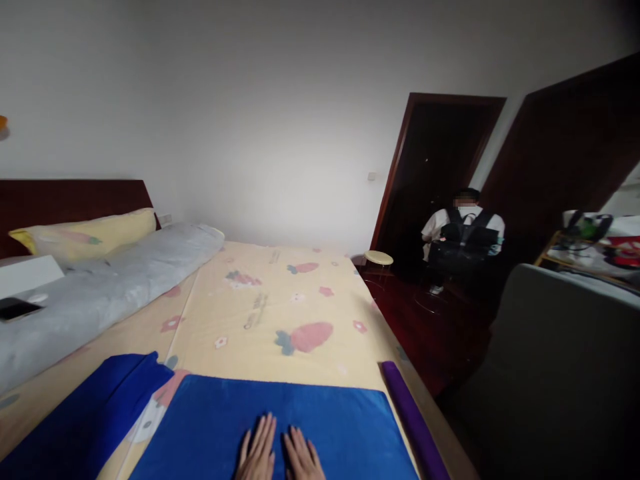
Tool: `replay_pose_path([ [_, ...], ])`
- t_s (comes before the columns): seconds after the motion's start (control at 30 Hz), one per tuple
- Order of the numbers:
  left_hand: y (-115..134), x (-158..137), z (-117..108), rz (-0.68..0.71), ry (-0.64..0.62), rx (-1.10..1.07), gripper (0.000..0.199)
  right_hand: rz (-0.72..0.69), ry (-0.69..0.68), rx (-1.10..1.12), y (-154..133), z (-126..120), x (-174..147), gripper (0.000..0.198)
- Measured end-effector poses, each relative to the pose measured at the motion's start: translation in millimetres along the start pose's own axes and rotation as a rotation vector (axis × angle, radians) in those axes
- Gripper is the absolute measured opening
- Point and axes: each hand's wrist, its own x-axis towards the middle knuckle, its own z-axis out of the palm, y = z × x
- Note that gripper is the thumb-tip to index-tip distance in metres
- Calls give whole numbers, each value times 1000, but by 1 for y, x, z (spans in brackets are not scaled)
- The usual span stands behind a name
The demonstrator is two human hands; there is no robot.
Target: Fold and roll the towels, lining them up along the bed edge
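Observation:
A flat blue cloth (215,413) is spread over the near part of the bed. My left hand (257,450) lies palm down on it, fingers stretched out. Close beside it, my right hand (301,453) also rests flat on the cloth, fingers extended. Neither hand holds anything. To the left is a darker blue folded cloth (100,407). A purple rolled cloth (413,420) lies along the right side of the blue cloth. The cloth's near edge is out of view.
The bed's yellow patterned sheet (280,300) stretches to the far wall. A grey quilt (130,280), yellow pillow (95,230) and phone (19,309) are at left. A round stool (379,257), a seated person (465,233) with a backpack and a dark panel (555,367) are at right.

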Motion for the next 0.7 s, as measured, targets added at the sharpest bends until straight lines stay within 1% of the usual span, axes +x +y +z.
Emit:
replay_pose_path([
  [0.03,11,17,-3,88,-6,-33,58,-56,-26,24,-6,3,15,50],
  [0.07,17,31,-8,137,-9,-54,56,-72,-46,32,-5,2,27,49],
  [0.1,16,43,-15,137,-13,-62,54,-51,-65,28,1,-4,36,49],
  [0.13,7,51,-22,91,-21,-56,52,1,-85,12,13,-13,42,50],
  [0.17,-8,56,-30,4,-30,-37,52,79,-104,-16,31,-26,44,52],
  [0.2,-29,58,-38,-110,-41,-6,53,166,-130,-51,52,-40,44,55],
  [0.27,-82,52,-52,-362,-47,85,60,403,-135,-158,102,-67,35,62],
  [0.3,-109,46,-57,-468,-34,117,63,495,-125,-206,127,-78,28,66],
  [0.33,-135,39,-62,-555,-21,126,64,556,-111,-238,149,-87,21,70],
  [0.4,-175,25,-69,-667,-6,121,64,630,-79,-267,183,-98,8,76],
  [0.43,-187,21,-71,-691,0,115,64,642,-62,-272,193,-101,4,79],
  [0.47,-192,18,-73,-701,5,111,63,646,-40,-279,197,-101,2,83],
  [0.5,-190,18,-74,-700,12,111,63,646,-8,-291,196,-100,2,88],
  [0.53,-181,21,-74,-681,26,113,62,639,36,-305,190,-97,5,93],
  [0.57,-167,26,-72,-647,40,116,62,619,84,-313,178,-91,8,96],
  [0.6,-148,32,-70,-575,53,113,60,579,127,-305,160,-84,13,96],
  [0.63,-125,39,-65,-467,66,101,58,525,164,-282,137,-75,17,92],
  [0.67,-100,47,-60,-327,70,80,55,439,173,-233,111,-64,20,84],
  [0.7,-74,55,-55,-139,70,38,53,362,161,-171,82,-52,21,74],
])
